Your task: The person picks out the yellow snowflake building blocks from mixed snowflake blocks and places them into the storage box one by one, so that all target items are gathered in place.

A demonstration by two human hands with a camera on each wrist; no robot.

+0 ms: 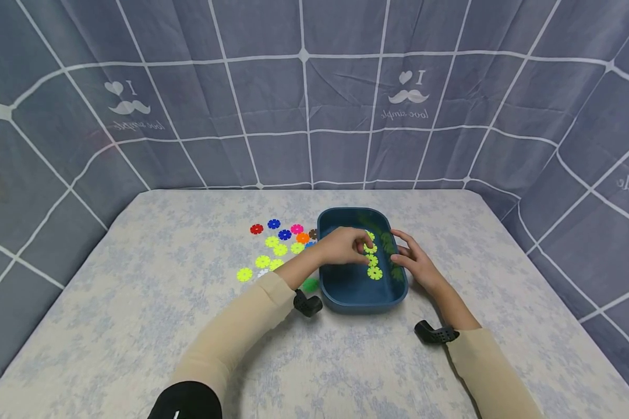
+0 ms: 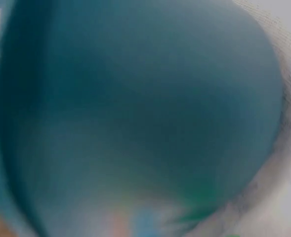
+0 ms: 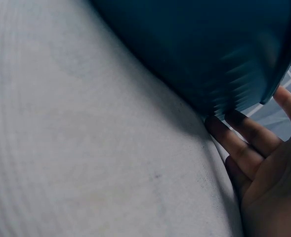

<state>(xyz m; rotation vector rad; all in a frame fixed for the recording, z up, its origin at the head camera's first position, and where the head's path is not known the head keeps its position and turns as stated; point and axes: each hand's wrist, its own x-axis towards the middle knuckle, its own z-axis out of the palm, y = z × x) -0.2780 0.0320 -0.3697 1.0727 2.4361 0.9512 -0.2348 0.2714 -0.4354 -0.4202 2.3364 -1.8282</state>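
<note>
Running lengthwise away, the bin [image 1: 346, 288] holds yellow discs [image 1: 374, 273]. Right grip [image 1: 418, 265], spread, touches it; whether left grip [image 1: 343, 244] pinches is unclear.

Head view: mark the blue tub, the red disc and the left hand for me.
Blue tub [image 1: 346, 283]: head view, bare floor inside.
Red disc [image 1: 256, 229]: head view, middle of its face.
Left hand [image 1: 342, 245]: head view, back of the hand.

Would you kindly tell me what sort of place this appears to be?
Probably a curtained-off booth for recording handwork: a grid-patterned curtain hangs behind and beside the pale tabletop, with black wrist-worn devices in view.
</note>
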